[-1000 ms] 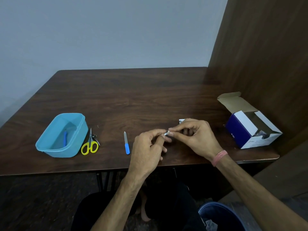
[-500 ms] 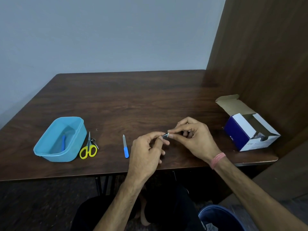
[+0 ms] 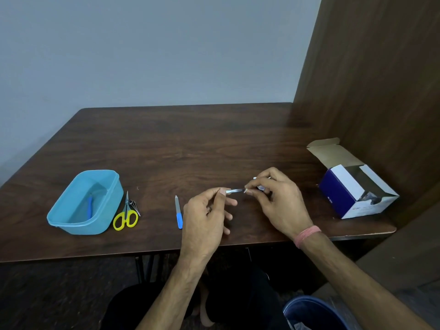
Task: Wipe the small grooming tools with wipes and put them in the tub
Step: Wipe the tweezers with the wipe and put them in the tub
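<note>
My left hand [image 3: 204,217] pinches one end of a small metal tool [image 3: 234,191] above the table's front middle. My right hand [image 3: 277,201] pinches the tool's other end and also holds a small white wipe [image 3: 260,186], mostly hidden by the fingers. A light blue tub [image 3: 59,216] stands at the left with a blue-handled tool [image 3: 89,207] inside. Yellow-handled scissors [image 3: 126,215] and a small metal clipper [image 3: 134,206] lie just right of the tub. A blue-handled nail file [image 3: 178,211] lies on the table left of my left hand.
An open blue and white cardboard box [image 3: 352,186] sits at the table's right end, against a wooden panel [image 3: 381,79]. A blue bin [image 3: 314,313] stands on the floor below my right forearm. The dark wooden table [image 3: 178,144] ends just under my wrists.
My hands have drawn apart, so more of the metal tool shows between the fingertips. The camera view has shifted slightly.
</note>
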